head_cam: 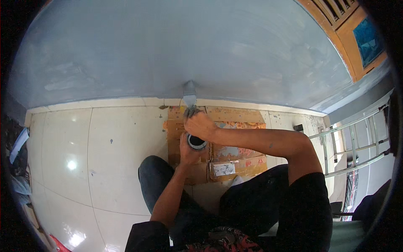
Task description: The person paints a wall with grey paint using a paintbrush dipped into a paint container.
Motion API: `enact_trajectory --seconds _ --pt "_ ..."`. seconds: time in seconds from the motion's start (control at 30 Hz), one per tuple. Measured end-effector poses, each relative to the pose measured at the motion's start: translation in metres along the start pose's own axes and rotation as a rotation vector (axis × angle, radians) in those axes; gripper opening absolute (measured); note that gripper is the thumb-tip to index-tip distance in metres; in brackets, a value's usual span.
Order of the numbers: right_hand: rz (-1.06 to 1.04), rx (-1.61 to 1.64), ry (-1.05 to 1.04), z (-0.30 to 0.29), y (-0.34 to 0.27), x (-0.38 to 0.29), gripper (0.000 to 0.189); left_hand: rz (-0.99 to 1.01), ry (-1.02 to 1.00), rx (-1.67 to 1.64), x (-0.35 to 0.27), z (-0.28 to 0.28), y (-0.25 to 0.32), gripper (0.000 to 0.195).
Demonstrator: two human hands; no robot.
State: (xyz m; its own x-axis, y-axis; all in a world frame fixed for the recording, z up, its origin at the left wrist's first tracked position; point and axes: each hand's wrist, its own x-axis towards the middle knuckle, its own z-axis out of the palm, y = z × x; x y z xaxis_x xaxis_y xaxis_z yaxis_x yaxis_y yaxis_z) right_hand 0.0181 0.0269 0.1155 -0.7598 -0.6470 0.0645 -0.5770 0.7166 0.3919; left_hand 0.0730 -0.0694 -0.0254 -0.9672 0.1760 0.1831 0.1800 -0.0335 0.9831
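Note:
My right hand (199,123) grips the handle of a paintbrush (190,95), whose bristle end points up at the lower part of a grey-blue wall (176,47). Just below it, my left hand (190,153) holds a small round pot (197,147) with a dark inside and a grey-smeared rim. The right wrist partly covers the pot's far side. Beneath both hands a flattened cardboard box (192,174), spotted with paint, lies on the floor along the wall's foot.
Pale floor tiles (119,176) with a few paint spots spread around the cardboard. A pale skirting (126,102) runs under the wall. An aluminium ladder (326,154) is at the right, below a wooden frame (354,37) with blue glass. Assorted items stand at the far left.

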Motion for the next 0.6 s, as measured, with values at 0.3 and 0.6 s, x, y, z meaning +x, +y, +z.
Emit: enact_trajectory --seconds 0.3,0.6 --pt "-0.086 0.222 -0.188 -0.02 0.024 0.008 0.017 0.036 -0.033 0.155 0.002 -0.01 0.01 0.073" --pt "-0.088 0.221 -0.179 0.024 0.075 0.041 0.024 -0.036 -0.116 0.162 0.002 -0.007 0.015 0.077"
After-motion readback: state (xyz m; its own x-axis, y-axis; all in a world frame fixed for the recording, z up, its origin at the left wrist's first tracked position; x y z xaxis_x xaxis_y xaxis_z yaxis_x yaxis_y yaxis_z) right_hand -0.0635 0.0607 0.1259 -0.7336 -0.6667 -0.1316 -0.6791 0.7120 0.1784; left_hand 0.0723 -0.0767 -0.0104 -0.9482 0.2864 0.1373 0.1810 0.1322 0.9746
